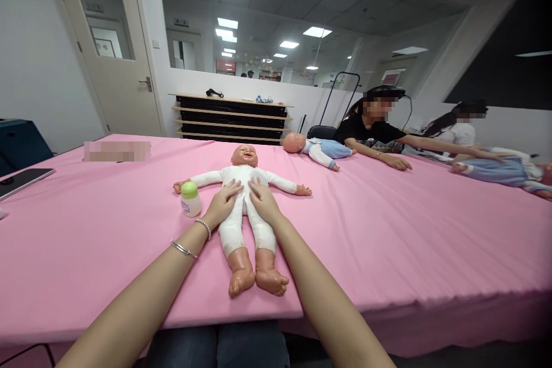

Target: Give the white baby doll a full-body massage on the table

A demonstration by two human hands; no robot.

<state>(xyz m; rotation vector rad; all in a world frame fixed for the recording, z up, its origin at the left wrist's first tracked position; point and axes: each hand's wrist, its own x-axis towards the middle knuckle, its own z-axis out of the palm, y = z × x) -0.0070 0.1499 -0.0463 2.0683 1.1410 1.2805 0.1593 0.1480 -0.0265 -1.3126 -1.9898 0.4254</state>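
On its back in front of me lies a baby doll point(246, 178) with a white cloth body, its arms spread and its feet toward me. My left hand point(223, 202) rests flat on one side of the doll's belly, fingers stretched out. Mirroring it, my right hand point(263, 200) lies on the other side of the belly, fingers also extended. Neither hand grips anything. A small jar point(190, 200) with a green lid stands close to the doll's hand, left of my left hand.
Pink cloth point(366, 230) covers the table. A second doll point(321, 148) in blue and white lies beyond, right of mine. At the right a person point(373, 126) in black reaches toward another doll point(500, 171). A tablet-like device point(26, 179) sits at the left edge.
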